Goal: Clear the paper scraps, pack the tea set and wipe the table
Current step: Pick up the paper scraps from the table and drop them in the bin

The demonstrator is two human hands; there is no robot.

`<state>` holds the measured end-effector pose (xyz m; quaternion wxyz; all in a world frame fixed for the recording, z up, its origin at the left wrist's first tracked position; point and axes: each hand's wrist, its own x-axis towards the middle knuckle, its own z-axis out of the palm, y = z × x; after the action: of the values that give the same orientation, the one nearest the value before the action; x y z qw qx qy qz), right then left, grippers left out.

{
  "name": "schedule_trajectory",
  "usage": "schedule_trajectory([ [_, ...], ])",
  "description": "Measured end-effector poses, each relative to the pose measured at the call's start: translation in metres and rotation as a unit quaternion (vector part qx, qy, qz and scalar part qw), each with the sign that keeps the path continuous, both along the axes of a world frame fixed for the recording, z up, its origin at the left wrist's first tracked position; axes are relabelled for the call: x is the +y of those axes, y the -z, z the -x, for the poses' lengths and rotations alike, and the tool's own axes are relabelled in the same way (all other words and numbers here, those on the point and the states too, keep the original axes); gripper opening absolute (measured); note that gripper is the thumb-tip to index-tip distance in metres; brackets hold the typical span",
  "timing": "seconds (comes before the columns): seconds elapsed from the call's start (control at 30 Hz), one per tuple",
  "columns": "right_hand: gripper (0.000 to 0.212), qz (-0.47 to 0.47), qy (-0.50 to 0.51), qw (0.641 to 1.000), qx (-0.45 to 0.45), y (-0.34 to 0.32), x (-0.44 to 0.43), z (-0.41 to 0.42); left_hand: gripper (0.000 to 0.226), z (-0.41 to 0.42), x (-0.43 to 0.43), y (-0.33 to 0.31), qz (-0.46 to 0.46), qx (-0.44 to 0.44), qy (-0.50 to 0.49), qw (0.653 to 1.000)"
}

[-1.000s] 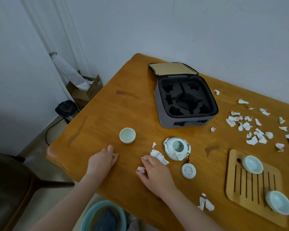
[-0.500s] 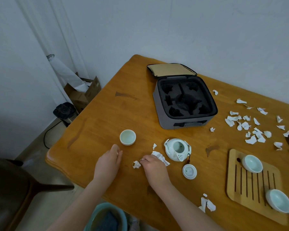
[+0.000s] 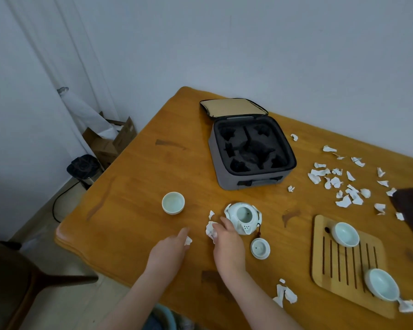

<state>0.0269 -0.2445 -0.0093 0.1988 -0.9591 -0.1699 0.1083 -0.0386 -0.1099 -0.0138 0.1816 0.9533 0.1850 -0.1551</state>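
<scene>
Table (image 3: 141,186) in orange wood is filling most of the view. Grey case (image 3: 224,172) is sitting open at far centre, flap thrown back, black foam insert showing. Bamboo tray (image 3: 343,270) is lying near the right end, carrying two pale cups, far cup (image 3: 345,234) and near cup (image 3: 382,284). Dark cloth (image 3: 410,210) is poking in at the right edge.

Right hand (image 3: 228,244) is gripping a crumpled wad (image 3: 210,231) of paper, fingers curling round it, just left of the teapot; cannot tell if the hand is touching the pot. Left hand (image 3: 169,248) is resting on the table beside it, index finger pointing forward, with a small scrap (image 3: 188,241) touching its thumb side; cannot tell whether it is pinching it.

Teapot (image 3: 242,216) is standing upright and uncovered mid-table, spout facing the near edge. Lone cup (image 3: 173,202) is standing well left of it. Teapot lid (image 3: 260,248) is lying just beside the pot, on the near right.

Loose scraps (image 3: 336,182) are littering the table right of the case; a few more scraps (image 3: 284,294) are lying by the near edge.
</scene>
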Motion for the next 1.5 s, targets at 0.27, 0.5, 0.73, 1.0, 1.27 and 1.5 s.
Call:
schedule_trajectory([
  [0.27, 0.04, 0.025, -0.001, 1.0, 0.019, 0.002, 0.006, -0.004, 0.022, -0.008, 0.006, 0.012, 0.02, -0.073, -0.029, 0.997],
  [0.5, 0.041, 0.036, -0.019, 0.999, 0.018, 0.004, 0.012, -0.006, 0.016, -0.007, 0.009, 0.024, 0.035, -0.132, -0.012, 0.991],
  [0.73, 0.031, -0.057, 0.016, 0.998, -0.008, -0.003, 0.008, -0.012, 0.008, -0.007, 0.002, 0.009, 0.227, -0.159, -0.179, 0.944],
  [1.0, 0.044, -0.299, 0.169, 0.933, 0.107, -0.043, -0.042, 0.019, 0.017, 0.012, -0.067, -0.03, 0.473, -0.141, -0.348, 0.797],
  [1.27, 0.031, -0.404, 0.211, 0.871, 0.183, -0.065, -0.143, 0.073, 0.021, 0.058, -0.171, -0.047, 0.619, -0.123, -0.408, 0.66],
  [1.5, 0.03, -0.44, 0.29, 0.818, 0.232, -0.067, -0.221, 0.127, 0.02, 0.102, -0.243, -0.038, 0.648, -0.103, -0.383, 0.65],
])
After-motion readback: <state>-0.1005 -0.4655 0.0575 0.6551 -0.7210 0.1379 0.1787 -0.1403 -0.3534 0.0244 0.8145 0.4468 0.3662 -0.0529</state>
